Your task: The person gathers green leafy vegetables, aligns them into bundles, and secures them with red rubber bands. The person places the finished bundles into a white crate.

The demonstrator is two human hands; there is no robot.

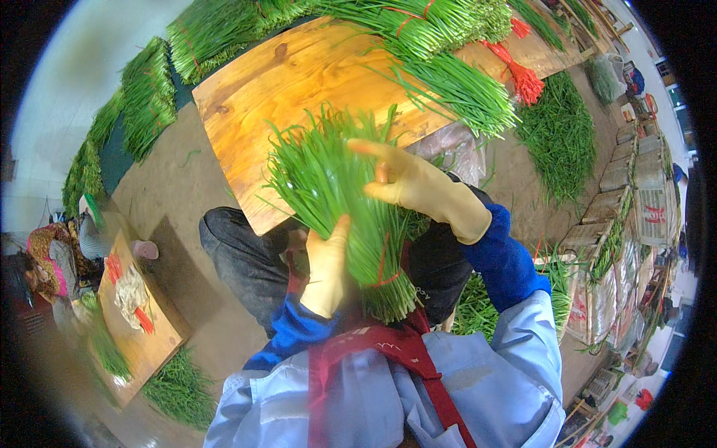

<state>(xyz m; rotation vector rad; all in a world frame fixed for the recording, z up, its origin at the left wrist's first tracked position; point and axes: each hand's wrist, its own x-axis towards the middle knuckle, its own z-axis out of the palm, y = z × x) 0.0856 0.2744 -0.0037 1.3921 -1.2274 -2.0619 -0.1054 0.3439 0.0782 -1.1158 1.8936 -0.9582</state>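
A thick bunch of long green leafy stalks, seemingly garlic chives (336, 185), is tied near its cut ends with a red band (383, 277). My left hand (326, 269), in a pale yellow rubber glove, is closed around the bunch's left side, thumb up along the leaves. Above the bunch's right side, my right hand (411, 185), gloved alike, has its fingers apart; an orange-brown fingertip shows through a torn glove. Leaf tips overlap the edge of a wooden board (291, 73). Loose stalks (459, 92) lie on its right part, beside red ties (518, 75).
Tied bunches (437, 25) are piled at the board's far edge, with more (148, 101) at the left. A heap of greens (560, 134) lies on the floor at right, near stacked crates (650, 196). A co-worker (61, 257) is at another board (159, 330) on the left.
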